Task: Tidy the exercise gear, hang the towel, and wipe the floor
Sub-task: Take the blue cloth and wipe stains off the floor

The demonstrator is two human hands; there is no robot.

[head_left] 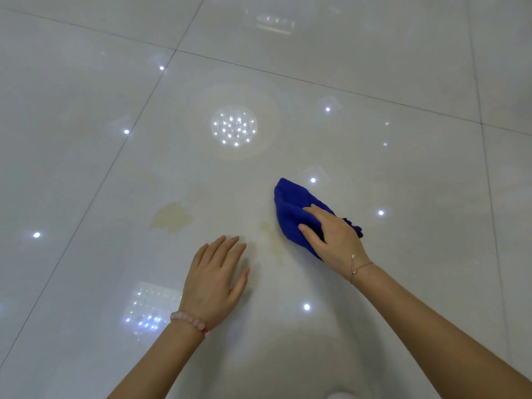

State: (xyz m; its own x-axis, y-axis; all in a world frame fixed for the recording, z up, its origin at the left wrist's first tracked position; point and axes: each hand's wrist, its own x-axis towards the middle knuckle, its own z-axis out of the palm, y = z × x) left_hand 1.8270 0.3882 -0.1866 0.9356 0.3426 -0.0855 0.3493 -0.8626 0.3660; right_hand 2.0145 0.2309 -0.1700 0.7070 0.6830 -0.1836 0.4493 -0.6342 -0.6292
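A bunched blue cloth lies on the glossy white tile floor. My right hand rests on top of it, thumb and fingers curled round its near part. A yellowish stain marks the tile to the left of the cloth, and a fainter yellowish smear runs beside the cloth's left edge. My left hand lies flat on the floor with straight fingers, below and between the two stains, holding nothing.
Dark grout lines cross the floor between large tiles. Ceiling lights reflect as bright spots, with a round cluster ahead of my hands. No other objects show on the floor.
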